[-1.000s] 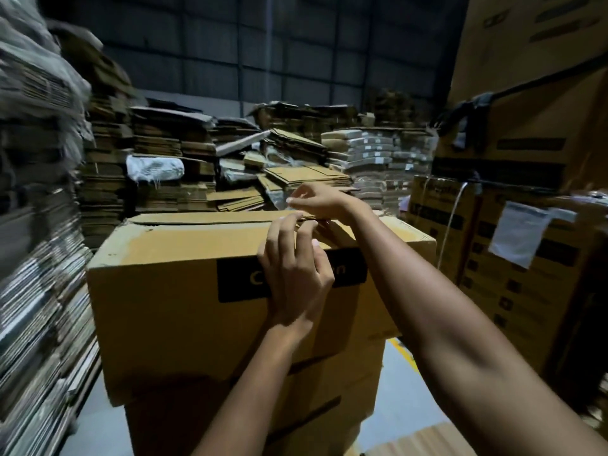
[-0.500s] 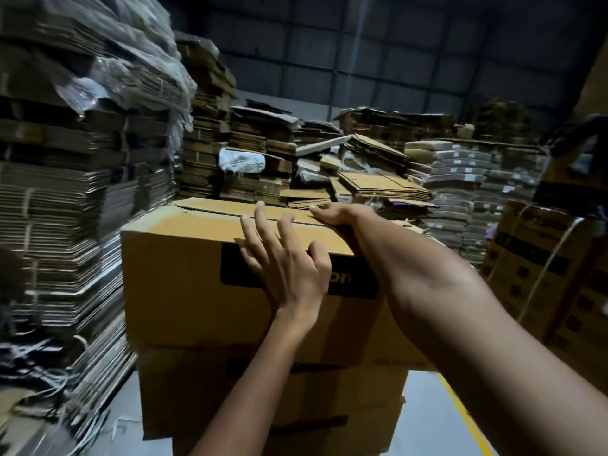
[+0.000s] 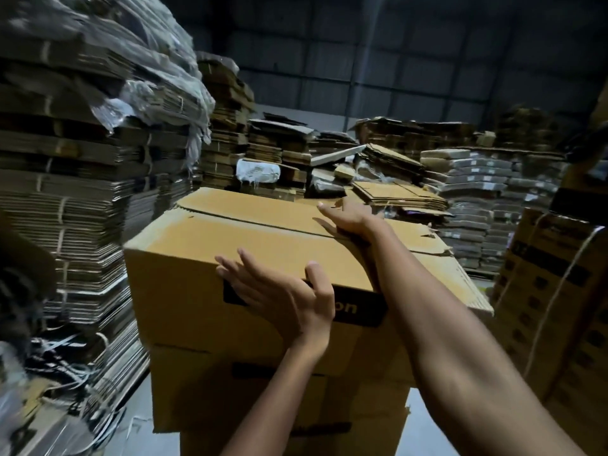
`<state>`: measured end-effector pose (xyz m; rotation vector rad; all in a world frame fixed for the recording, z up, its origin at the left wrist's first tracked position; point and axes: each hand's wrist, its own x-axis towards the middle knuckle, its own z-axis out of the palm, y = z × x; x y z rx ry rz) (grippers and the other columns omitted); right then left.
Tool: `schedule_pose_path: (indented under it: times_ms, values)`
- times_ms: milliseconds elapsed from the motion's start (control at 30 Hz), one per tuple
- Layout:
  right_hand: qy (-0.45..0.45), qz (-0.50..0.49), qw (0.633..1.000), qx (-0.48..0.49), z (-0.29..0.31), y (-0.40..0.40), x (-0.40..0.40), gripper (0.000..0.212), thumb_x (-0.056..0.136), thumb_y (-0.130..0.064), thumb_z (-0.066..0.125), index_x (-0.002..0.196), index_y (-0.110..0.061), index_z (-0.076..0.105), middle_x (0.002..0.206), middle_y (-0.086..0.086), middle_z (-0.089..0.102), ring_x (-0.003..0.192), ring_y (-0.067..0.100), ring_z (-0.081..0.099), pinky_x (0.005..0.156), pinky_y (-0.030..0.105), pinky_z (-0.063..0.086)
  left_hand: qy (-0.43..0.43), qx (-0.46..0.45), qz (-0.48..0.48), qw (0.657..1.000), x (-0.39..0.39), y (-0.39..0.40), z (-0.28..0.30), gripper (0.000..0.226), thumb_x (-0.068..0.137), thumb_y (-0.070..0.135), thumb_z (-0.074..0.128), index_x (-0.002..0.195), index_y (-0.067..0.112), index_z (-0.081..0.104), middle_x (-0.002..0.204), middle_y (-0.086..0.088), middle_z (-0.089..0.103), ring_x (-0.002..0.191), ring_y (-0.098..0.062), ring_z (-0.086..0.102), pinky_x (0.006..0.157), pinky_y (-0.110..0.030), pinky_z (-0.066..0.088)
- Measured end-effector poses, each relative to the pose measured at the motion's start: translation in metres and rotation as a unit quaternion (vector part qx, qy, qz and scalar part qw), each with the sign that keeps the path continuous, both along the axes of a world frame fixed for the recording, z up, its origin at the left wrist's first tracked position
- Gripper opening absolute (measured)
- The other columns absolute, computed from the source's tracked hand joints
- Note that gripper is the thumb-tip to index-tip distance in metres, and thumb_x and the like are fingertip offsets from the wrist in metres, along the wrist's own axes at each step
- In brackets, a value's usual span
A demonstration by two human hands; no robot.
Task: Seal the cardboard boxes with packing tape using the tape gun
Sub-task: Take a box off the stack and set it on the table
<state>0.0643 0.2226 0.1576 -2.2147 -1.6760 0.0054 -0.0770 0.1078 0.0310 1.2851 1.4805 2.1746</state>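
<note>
Flaps held shut, no tape gun visible.
Right hand (image 3: 350, 222) presses flat on the brown cardboard box (image 3: 230, 258) top centre-frame; left hand (image 3: 279, 291), fingers spread, steadies its front, grasping nothing.

It was a dim warehouse: strapped stacks of flattened cartons (image 3: 82, 205) rose beside packed boxes (image 3: 552, 291) under corrugated metal walls (image 3: 394, 54).

I count two bare hands (image 3: 283, 291), three stacked brown cardboard boxes (image 3: 184, 291) in front of me, and several tall piles of flattened brown cardboard (image 3: 65, 225).
</note>
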Motion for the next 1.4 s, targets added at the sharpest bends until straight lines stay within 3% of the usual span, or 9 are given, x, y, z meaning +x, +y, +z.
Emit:
schedule_pose_path:
  times_ms: [100, 200, 300, 400, 567, 700, 833, 1233, 1400]
  values:
    - [0.002, -0.014, 0.999, 0.033, 0.002, -0.038, -0.003, 0.091, 0.089, -0.087, 0.037, 0.153, -0.023, 0.041, 0.154, 0.020, 0.044, 0.146, 0.040, 0.034, 0.117, 0.065, 0.022, -0.051, -0.068, -0.113, 0.990, 0.005, -0.005, -0.025, 0.112, 0.086, 0.081, 0.036, 0.161, 0.005, 0.001, 0.168, -0.011, -0.004, 0.156, -0.026, -0.002, 0.124, -0.054, 0.006]
    - [0.021, -0.055, 0.996, 0.065, 0.009, -0.075, -0.008, 0.091, 0.085, -0.089, 0.041, 0.147, -0.023, 0.048, 0.151, 0.021, 0.046, 0.143, 0.042, 0.036, 0.116, 0.066, 0.022, -0.033, -0.069, -0.214, 0.974, -0.013, -0.014, -0.023, 0.135, 0.065, 0.092, 0.052, 0.145, -0.013, 0.027, 0.140, -0.012, 0.036, 0.151, -0.019, 0.015, 0.125, -0.037, 0.011]
    - [0.031, -0.117, 0.984, 0.132, 0.015, -0.113, -0.010, 0.086, 0.087, -0.086, 0.044, 0.143, -0.022, 0.053, 0.148, 0.021, 0.047, 0.141, 0.041, 0.037, 0.111, 0.062, 0.025, -0.027, 0.139, -0.158, 0.977, -0.036, -0.028, 0.006, 0.089, 0.086, 0.045, 0.066, 0.137, -0.019, 0.033, 0.137, 0.001, 0.032, 0.150, 0.003, 0.009, 0.123, -0.022, 0.013]
    - [0.070, -0.231, 0.945, 0.222, 0.016, -0.157, -0.019, 0.091, 0.086, -0.087, 0.041, 0.140, -0.017, 0.060, 0.148, 0.022, 0.047, 0.142, 0.040, 0.033, 0.113, 0.059, 0.020, -0.055, 0.207, -0.174, 0.961, -0.054, -0.045, 0.032, 0.083, 0.086, 0.017, 0.062, 0.152, -0.011, 0.019, 0.164, -0.015, 0.009, 0.156, -0.013, 0.003, 0.127, -0.038, 0.009]
    - [0.129, -0.374, 0.878, 0.269, -0.012, -0.245, -0.034, 0.083, 0.085, -0.081, 0.046, 0.138, -0.018, 0.059, 0.148, 0.020, 0.044, 0.142, 0.038, 0.029, 0.113, 0.054, 0.020, -0.064, 0.044, -0.346, 0.935, -0.076, -0.079, 0.025, 0.080, 0.094, 0.025, 0.054, 0.154, -0.012, 0.015, 0.164, -0.024, 0.007, 0.153, -0.018, 0.006, 0.122, -0.017, 0.001]
    - [0.154, -0.492, 0.808, 0.286, -0.051, -0.315, -0.040, 0.079, 0.079, -0.080, 0.048, 0.129, -0.020, 0.062, 0.146, 0.017, 0.044, 0.137, 0.037, 0.029, 0.108, 0.054, 0.024, -0.039, -0.143, -0.570, 0.808, -0.085, -0.137, 0.021, 0.061, 0.109, 0.022, 0.044, 0.155, 0.007, 0.007, 0.157, 0.006, 0.013, 0.146, -0.006, 0.010, 0.076, 0.017, 0.006]
    - [0.162, -0.602, 0.729, 0.282, -0.083, -0.383, -0.053, 0.079, 0.077, -0.077, 0.052, 0.129, -0.019, 0.062, 0.145, 0.016, 0.042, 0.137, 0.039, 0.029, 0.106, 0.058, 0.027, -0.050, -0.095, -0.572, 0.813, -0.051, -0.134, -0.021, 0.094, 0.087, 0.044, 0.053, 0.162, 0.011, 0.007, 0.170, -0.003, 0.005, 0.155, -0.013, 0.008, 0.126, -0.025, 0.007]
    - [0.349, -0.695, 0.503, 0.377, -0.196, -0.547, -0.063, 0.047, 0.079, -0.061, 0.068, 0.085, -0.015, 0.059, 0.107, 0.007, 0.042, 0.102, 0.032, 0.036, 0.101, 0.050, 0.043, 0.161, -0.188, -0.727, 0.640, 0.055, -0.201, -0.072, 0.070, 0.086, 0.060, 0.052, 0.146, 0.024, 0.048, 0.144, -0.005, 0.051, 0.133, -0.030, 0.047, 0.104, -0.045, 0.041]
    - [0.361, -0.714, 0.441, 0.406, -0.227, -0.593, -0.044, 0.044, 0.076, -0.055, 0.073, 0.081, -0.014, 0.059, 0.115, 0.011, 0.046, 0.105, 0.031, 0.038, 0.096, 0.048, 0.047, 0.235, -0.221, -0.760, 0.563, 0.102, -0.240, -0.105, 0.081, 0.073, 0.068, 0.054, 0.141, 0.024, 0.054, 0.140, -0.005, 0.057, 0.127, -0.031, 0.054, 0.105, -0.051, 0.046]
